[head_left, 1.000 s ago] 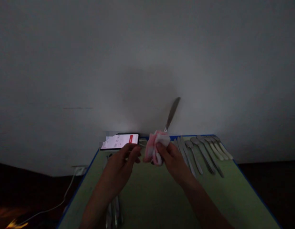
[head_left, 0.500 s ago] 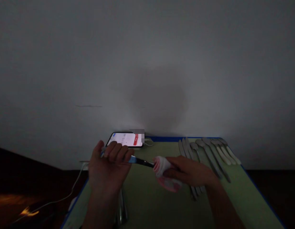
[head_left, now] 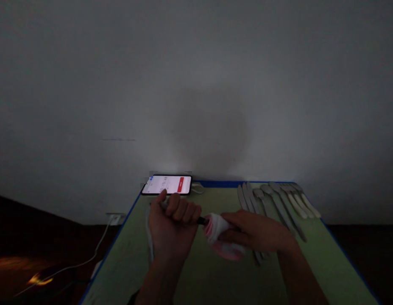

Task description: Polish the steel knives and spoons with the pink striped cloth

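My left hand (head_left: 174, 218) is closed in a fist round a knife, of which only a short dark stretch (head_left: 202, 220) shows between my hands. My right hand (head_left: 256, 231) is closed on a pink and white cloth (head_left: 220, 235) that wraps the knife's other end. Both hands hover just above the green table (head_left: 199, 275). The rest of the knife is hidden by my fingers and the cloth.
A row of several knives and spoons (head_left: 275, 203) lies at the table's far right. A lit phone (head_left: 167, 185) rests at the far edge, with a white cable (head_left: 88, 260) trailing off the left side toward the dark floor. A plain wall stands behind.
A second ago my right hand held the knife upright in the cloth. The knife has swung down to level, my left hand has gripped it and slid right toward the cloth.
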`<state>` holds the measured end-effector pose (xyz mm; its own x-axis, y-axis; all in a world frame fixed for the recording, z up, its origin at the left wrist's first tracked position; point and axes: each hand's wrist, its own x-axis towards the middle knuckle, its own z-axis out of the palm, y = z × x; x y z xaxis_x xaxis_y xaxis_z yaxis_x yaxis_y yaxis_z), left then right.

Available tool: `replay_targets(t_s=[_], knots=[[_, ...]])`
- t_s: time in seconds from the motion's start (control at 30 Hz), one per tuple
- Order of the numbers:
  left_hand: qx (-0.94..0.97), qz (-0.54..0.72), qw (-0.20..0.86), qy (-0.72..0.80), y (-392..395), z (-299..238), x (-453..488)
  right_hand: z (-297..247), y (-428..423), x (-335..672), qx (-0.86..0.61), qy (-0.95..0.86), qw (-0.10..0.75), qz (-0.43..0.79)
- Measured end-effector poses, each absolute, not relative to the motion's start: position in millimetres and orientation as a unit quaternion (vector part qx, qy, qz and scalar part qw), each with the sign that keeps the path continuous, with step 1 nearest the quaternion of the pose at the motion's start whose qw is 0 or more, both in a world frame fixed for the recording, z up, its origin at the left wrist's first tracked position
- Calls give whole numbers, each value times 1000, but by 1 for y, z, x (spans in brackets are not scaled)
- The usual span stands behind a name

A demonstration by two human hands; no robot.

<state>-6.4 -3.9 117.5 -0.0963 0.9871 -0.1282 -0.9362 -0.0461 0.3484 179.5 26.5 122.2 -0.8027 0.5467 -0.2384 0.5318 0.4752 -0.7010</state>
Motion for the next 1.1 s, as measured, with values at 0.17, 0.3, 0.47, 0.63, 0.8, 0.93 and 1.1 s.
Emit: replay_targets(t_s=[0.17,0.3,0.47,0.63,0.8,0.93,1.1], knots=[[107,754,634,136,-6,119,-44,126,31,193,-317,-853,37,413],[121,765,619,130,-4,111,-61,126,33,203,-327,-849,35,415],[133,779,597,140,-3,113,-60,124,33,198,-328,-855,33,401],[158,742,593,270,1,125,-38,122,31,187,-308,-856,37,414],[353,687,421,475,9,113,-25,121,31,176,-286,-849,58,440],[471,560,387,561,11,100,-21,116,30,170,-300,-844,92,435],[552,468,374,580,10,91,-22,110,32,170,-313,-844,117,419]])
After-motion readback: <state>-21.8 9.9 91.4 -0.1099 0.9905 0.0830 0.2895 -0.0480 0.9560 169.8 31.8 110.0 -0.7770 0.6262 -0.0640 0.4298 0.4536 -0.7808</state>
